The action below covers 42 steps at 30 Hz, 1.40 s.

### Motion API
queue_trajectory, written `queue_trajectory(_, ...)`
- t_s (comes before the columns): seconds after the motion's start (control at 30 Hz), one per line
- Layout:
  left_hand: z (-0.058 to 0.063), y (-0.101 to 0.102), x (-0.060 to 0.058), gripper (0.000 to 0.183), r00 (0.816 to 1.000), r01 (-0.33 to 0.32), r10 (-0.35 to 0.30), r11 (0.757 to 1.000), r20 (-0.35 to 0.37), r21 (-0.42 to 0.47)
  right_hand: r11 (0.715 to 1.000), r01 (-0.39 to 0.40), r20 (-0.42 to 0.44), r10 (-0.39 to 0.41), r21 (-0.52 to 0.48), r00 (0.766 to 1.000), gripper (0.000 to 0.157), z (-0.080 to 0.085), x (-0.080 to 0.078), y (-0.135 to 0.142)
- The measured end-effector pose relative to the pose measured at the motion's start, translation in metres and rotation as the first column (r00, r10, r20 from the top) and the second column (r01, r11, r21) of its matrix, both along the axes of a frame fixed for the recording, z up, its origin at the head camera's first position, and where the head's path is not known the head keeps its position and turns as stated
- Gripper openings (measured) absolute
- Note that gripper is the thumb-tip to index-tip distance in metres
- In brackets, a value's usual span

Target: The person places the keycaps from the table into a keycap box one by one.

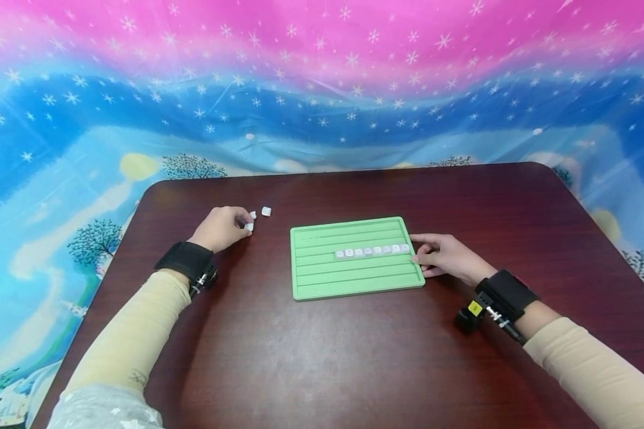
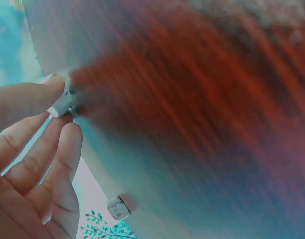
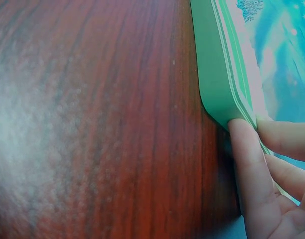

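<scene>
My left hand (image 1: 222,228) is at the left part of the table, its thumb and fingers pinching a small white keycap (image 2: 61,105). Close by its fingertips is a second white keycap (image 1: 253,214), partly hidden by the hand. A third keycap (image 1: 266,211) lies just to the right, with dark print on its side in the left wrist view. A light green ridged tray (image 1: 354,283) lies mid-table, bearing one row of several white keycaps (image 1: 368,252). With thumb and fingers, my right hand (image 1: 445,256) grips the tray's right edge.
The dark red-brown table (image 1: 322,357) has rounded far corners. Behind it hangs a pink and blue cloth (image 1: 322,107) with snowflakes and trees. Each wrist wears a black strap (image 1: 507,295) with a small camera.
</scene>
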<state>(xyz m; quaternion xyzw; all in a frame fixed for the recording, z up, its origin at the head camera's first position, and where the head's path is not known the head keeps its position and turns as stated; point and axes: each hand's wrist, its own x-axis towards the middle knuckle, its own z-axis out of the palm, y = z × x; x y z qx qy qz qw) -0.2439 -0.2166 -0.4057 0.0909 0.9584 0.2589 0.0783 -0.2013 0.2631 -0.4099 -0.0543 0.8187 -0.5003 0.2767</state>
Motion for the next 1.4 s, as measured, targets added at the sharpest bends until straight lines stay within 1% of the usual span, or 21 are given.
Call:
queue_trajectory(0.27, 0.002, 0.005, 0.004, 0.013, 0.999, 0.026, -0.025, 1.0, -0.048, 0.013, 1.0, 0.008, 0.001, -0.008, 0.016, 1.0, 0.069, 0.001, 0.0, 0.0)
queue_trajectory(0.53, 0.004, 0.009, 0.006, 0.022, 0.994, 0.051, -0.05, 0.999, -0.097, 0.013, 1.0, 0.004, -0.001, -0.004, 0.012, 1.0, 0.069, 0.001, -0.001, 0.0)
queue_trajectory(0.67, 0.004, 0.01, 0.008, 0.022, 0.992, 0.053, -0.048, 0.998, -0.114, 0.036, 1.0, 0.012, 0.003, -0.012, 0.016, 1.0, 0.068, 0.001, -0.001, 0.0)
queue_trajectory(0.9, 0.004, 0.014, 0.015, 0.022, 0.997, 0.026, -0.02, 0.996, -0.075, 0.088, 1.0, 0.001, -0.006, -0.001, 0.018, 1.0, 0.069, 0.0, -0.002, 0.002)
queue_trajectory(1.07, 0.007, 0.018, 0.02, 0.024, 0.998, 0.01, -0.003, 0.993, -0.058, 0.122, 1.0, 0.007, 0.0, -0.007, 0.015, 1.0, 0.069, 0.0, -0.001, 0.001)
queue_trajectory(1.3, 0.012, 0.024, 0.026, 0.022, 0.996, 0.042, -0.032, 0.991, -0.078, 0.124, 1.0, 0.001, -0.004, -0.001, 0.017, 1.0, 0.07, 0.001, 0.0, -0.002)
queue_trajectory(1.4, 0.013, 0.027, 0.029, 0.02, 0.996, 0.04, -0.029, 0.99, -0.081, 0.138, 1.0, 0.0, -0.005, 0.0, 0.018, 1.0, 0.07, 0.002, 0.0, -0.002)
